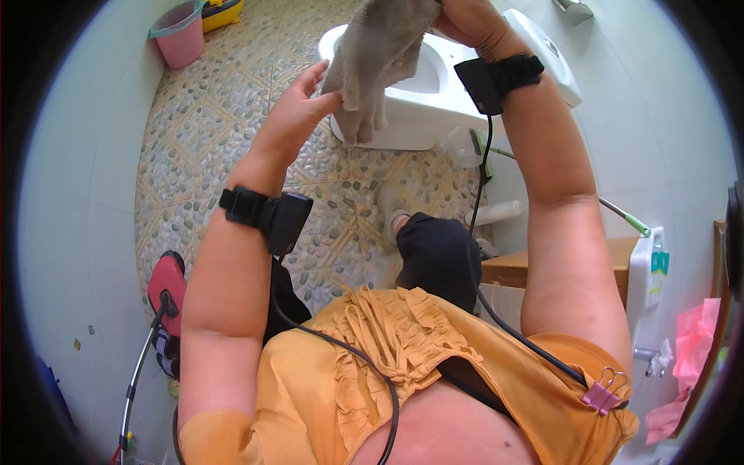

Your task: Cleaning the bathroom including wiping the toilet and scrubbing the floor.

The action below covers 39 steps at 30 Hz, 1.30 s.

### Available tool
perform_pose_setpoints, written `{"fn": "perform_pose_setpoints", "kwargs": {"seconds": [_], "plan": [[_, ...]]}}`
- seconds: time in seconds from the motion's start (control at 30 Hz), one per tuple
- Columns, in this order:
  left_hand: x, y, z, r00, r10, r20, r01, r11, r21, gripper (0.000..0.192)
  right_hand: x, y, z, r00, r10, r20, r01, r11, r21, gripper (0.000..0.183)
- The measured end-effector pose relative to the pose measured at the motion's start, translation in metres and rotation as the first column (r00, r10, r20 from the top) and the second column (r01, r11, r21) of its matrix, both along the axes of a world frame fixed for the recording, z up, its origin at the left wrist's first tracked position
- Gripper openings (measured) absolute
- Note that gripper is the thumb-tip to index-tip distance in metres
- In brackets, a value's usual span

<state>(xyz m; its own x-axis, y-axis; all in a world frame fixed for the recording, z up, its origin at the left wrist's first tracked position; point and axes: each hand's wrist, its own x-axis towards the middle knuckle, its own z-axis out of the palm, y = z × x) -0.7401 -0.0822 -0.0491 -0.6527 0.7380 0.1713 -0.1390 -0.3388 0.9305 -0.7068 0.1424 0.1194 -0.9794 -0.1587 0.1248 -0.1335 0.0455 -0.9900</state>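
A greyish-brown terry cloth (378, 52) hangs in folds in front of the toilet bowl. My right hand (468, 23) grips its upper right part at the top of the view; the fingertips are partly hidden. At the cloth's left edge is my left hand (308, 93), fingers spread and thumb against or very close to the fabric. Behind the cloth stands a white toilet (430, 110), its bowl uncovered and partly hidden by the cloth and my right forearm.
A pink bin (180, 38) stands far left. A red-headed floor brush (165, 290) leans at the left wall. Right of the toilet are a green-handled brush (482, 154) and a white cylinder (494, 213). A wooden cabinet (616, 256) carries a white basin (639, 270). Black cables run from both wrist straps.
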Motion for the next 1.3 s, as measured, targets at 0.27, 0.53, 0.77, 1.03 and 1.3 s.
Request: {"fn": "perform_pose_setpoints", "kwargs": {"seconds": [0.27, 0.53, 0.77, 1.03, 1.3], "plan": [[0.020, -0.022, -0.015, 0.936, -0.030, 0.352, 0.040, 0.999, -0.022, 0.038, 0.059, -0.069, -0.041, 0.987, -0.160, -0.022, 0.145, 0.937, -0.317, 0.033], [0.039, -0.027, -0.021, 0.677, -0.180, 0.714, -0.012, 0.967, 0.255, 0.041, 0.120, -0.108, -0.177, 0.868, -0.252, -0.429, 0.489, 0.588, 0.644, 0.045], [0.071, -0.067, -0.017, 0.845, -0.373, 0.383, 0.316, 0.926, 0.206, 0.028, 0.149, -0.120, -0.153, 0.800, -0.580, -0.154, 0.600, 0.777, 0.190, 0.033], [0.117, -0.146, -0.037, 0.778, -0.460, 0.427, 0.407, 0.888, 0.215, 0.029, 0.204, -0.255, -0.152, 0.819, -0.530, -0.218, 0.573, 0.776, 0.265, 0.038], [0.100, -0.156, -0.044, 0.870, -0.130, 0.476, 0.140, 0.990, 0.015, 0.022, 0.209, -0.248, -0.140, 0.864, -0.496, -0.081, 0.489, 0.792, 0.366, 0.090]]}}
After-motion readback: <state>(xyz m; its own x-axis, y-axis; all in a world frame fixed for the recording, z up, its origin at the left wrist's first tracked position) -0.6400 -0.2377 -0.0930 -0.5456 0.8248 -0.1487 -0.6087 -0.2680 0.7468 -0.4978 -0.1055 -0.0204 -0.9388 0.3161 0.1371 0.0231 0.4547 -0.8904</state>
